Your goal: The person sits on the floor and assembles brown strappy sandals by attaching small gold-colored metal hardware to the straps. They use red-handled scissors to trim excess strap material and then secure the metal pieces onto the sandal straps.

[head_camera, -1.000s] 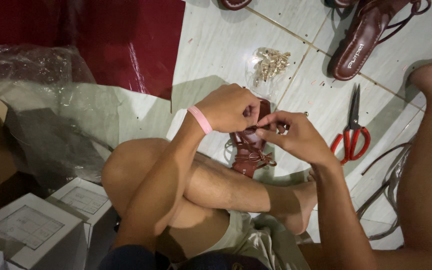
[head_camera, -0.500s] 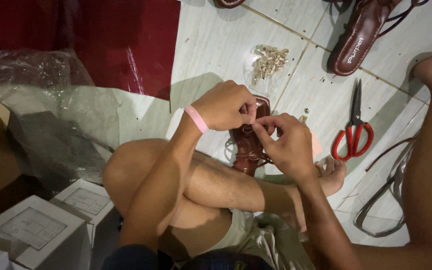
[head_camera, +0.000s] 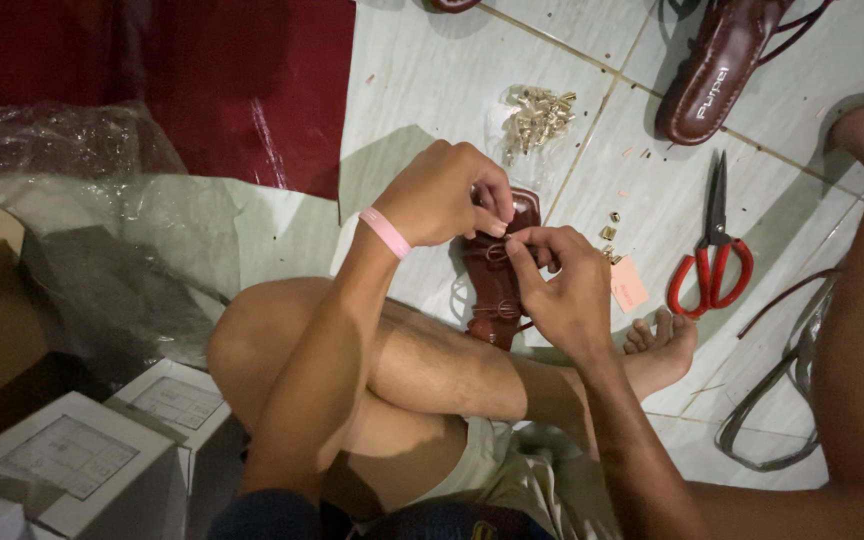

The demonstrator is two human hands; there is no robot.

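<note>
We have a single view, from a camera worn on the head, looking steeply down onto the person's own lap and the tiled floor in front. It sits close: the forearms run up from the bottom edge and the left hand and right hand meet near the middle (a bent knee fills the space below them). The far floor lies along the top edge. No second view shares the scene.
</note>
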